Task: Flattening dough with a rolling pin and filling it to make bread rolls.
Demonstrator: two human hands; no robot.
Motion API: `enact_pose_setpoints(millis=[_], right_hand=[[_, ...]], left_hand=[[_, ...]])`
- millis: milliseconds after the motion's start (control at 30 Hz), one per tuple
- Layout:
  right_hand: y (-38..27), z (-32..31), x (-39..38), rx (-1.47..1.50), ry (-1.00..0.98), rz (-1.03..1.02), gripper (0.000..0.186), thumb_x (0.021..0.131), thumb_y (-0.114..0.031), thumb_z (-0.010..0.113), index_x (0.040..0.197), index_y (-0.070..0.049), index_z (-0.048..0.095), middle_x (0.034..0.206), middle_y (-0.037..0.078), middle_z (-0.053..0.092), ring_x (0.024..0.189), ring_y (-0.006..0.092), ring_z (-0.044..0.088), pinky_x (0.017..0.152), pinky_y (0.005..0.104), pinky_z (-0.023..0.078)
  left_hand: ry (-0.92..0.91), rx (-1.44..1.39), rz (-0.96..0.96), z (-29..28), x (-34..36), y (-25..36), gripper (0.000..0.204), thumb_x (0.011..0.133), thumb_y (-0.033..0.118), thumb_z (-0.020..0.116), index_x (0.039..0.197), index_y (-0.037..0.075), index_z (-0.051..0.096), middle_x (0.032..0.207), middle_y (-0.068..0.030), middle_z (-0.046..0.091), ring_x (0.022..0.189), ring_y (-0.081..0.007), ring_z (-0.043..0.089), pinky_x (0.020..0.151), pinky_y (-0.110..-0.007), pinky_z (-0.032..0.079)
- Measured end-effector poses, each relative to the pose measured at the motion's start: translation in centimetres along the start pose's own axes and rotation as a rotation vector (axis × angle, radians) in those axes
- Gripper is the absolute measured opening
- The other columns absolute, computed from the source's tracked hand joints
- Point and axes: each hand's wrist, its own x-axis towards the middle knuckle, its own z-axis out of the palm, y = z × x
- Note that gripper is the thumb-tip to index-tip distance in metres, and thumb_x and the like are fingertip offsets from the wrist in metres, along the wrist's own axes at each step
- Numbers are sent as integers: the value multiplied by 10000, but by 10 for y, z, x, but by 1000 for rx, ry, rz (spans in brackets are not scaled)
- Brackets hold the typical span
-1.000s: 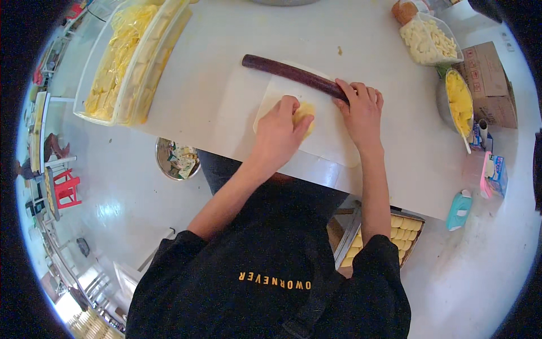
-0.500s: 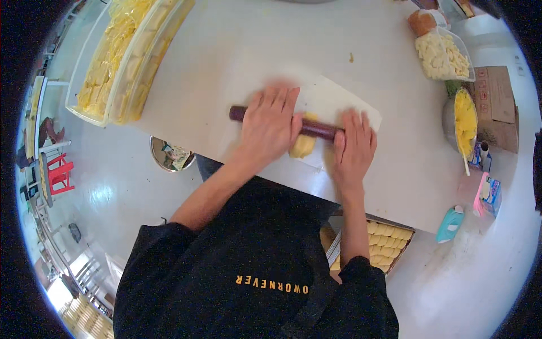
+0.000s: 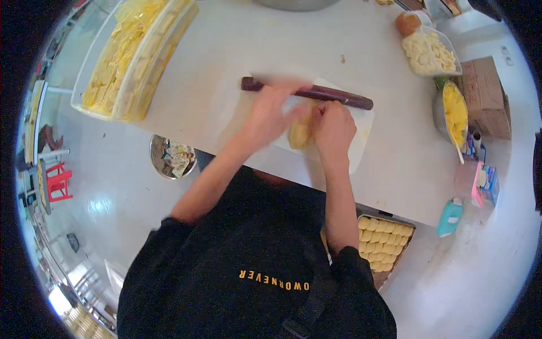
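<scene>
The dough [image 3: 300, 137], lying on the sheet [image 3: 361, 131] on the near side of the pin [image 3: 341, 97], could be torn if its right edge, apparently pinched by the fingers of the right hand [image 3: 335, 129], is tugged while unsupported by the loosely spread, blurred fingers of the left hand [image 3: 266, 117].
</scene>
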Motion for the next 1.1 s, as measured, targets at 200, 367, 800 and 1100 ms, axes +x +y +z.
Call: enact_pose_setpoints(millis=[200, 367, 800, 1100], right_hand=[[8, 1, 8, 376, -213, 183, 220, 810, -238, 680, 938, -59, 698, 915, 126, 701, 752, 293, 661, 712, 358, 513], [2, -21, -49, 745, -32, 87, 372, 854, -217, 664, 1180, -52, 599, 1064, 134, 699, 911, 322, 690, 843, 394, 522], [22, -54, -88, 552, -153, -209, 329, 989, -299, 517, 1018, -31, 707, 1057, 156, 699, 1045, 347, 651, 1009, 471, 436], [39, -30, -63, 1170, 20, 336, 565, 1060, -432, 322, 1305, 18, 559, 1355, 140, 560, 1300, 245, 487, 1097, 372, 357]], left_hand=[[31, -67, -146, 34, -70, 1, 778, 748, 105, 797, 1437, 91, 436, 1312, -105, 574, 1093, -272, 582, 949, -392, 489], [139, 101, -57, 36, -57, 6, 761, 764, 41, 753, 1450, 85, 427, 1342, -123, 556, 1151, -286, 544, 1003, -397, 447], [-916, 468, 30, -9, 34, 34, 371, 828, 168, 700, 1153, 33, 581, 1178, -172, 609, 1095, -347, 562, 885, -417, 473], [-122, 328, -249, 32, -31, 9, 339, 875, 221, 674, 1101, -6, 561, 1209, -195, 601, 1173, -390, 546, 942, -434, 456]])
